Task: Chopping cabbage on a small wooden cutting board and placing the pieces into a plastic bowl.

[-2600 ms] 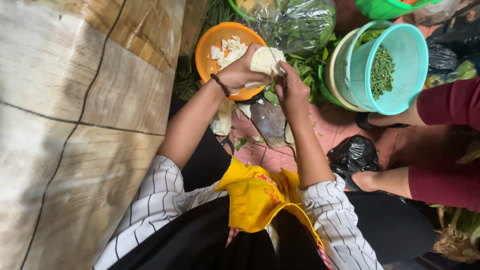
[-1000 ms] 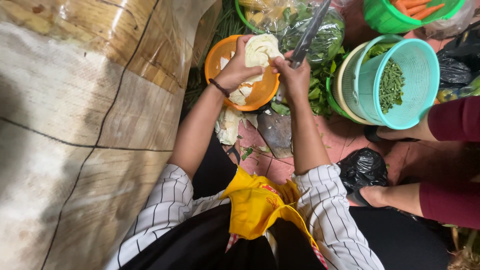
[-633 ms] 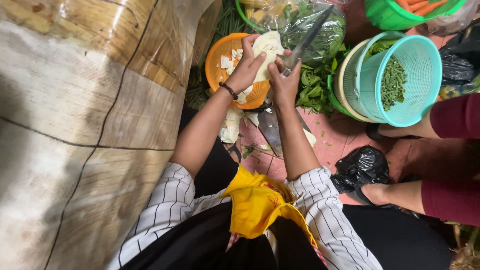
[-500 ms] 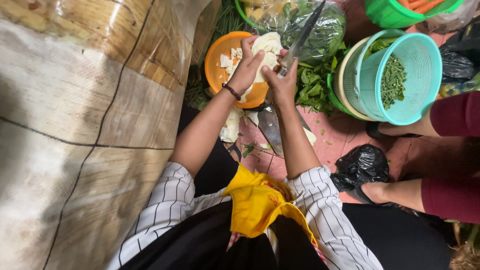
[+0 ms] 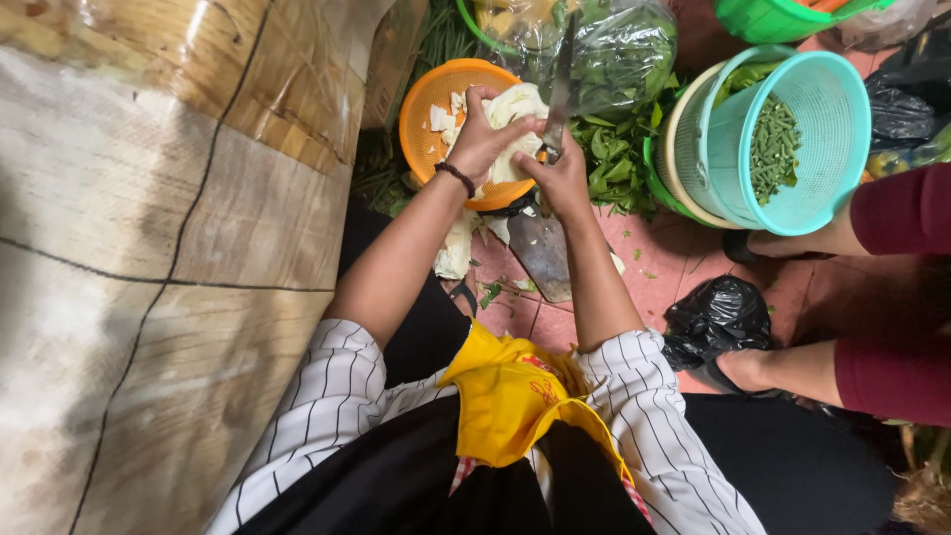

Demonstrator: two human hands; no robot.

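– What's nearest?
– A yellow cloth (image 5: 510, 396) on the lap, striped sleeves either side.
– And the hands?
– The left hand (image 5: 482, 139) grips a pale cabbage (image 5: 512, 119) over the orange bowl (image 5: 436, 94). The right hand (image 5: 563, 180) is closed round a knife (image 5: 560, 94), its blade touching the cabbage.
– Further out?
– A teal basket (image 5: 827, 129) of chopped green beans (image 5: 771, 149), and bagged leafy greens (image 5: 624, 50) beyond the bowl

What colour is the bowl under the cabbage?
Orange round plastic bowl, clearest in the head view.
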